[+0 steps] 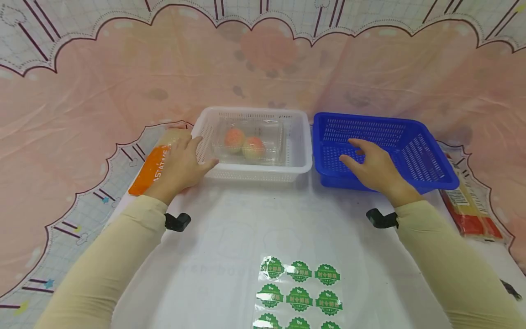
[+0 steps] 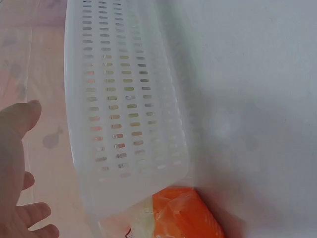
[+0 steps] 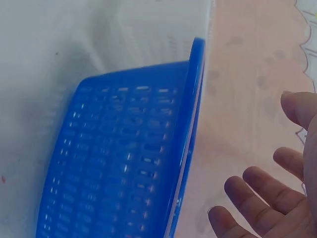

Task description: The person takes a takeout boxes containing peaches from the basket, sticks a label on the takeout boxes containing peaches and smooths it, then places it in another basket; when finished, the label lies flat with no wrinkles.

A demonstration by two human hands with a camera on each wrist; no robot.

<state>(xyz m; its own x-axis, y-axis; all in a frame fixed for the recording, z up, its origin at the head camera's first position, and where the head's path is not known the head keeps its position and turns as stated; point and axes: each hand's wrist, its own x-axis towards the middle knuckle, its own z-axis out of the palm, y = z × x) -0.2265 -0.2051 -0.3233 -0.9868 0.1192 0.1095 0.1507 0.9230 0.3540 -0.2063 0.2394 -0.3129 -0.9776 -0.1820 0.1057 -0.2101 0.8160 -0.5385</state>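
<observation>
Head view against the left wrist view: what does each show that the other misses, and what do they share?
Only the head view shows the blue basket under the right hand, the clear box holding two peaches, and the green sticker sheet. Only the left wrist view shows the white basket's slotted side wall close up. Both show the left hand, the white basket and the orange packet.

head cam looks forward and down over table, both baskets in frame; left wrist cam close on white basket point(image 2: 124, 99) wall; right wrist cam close on blue basket point(image 3: 124, 163) wall; each shared with head view
</observation>
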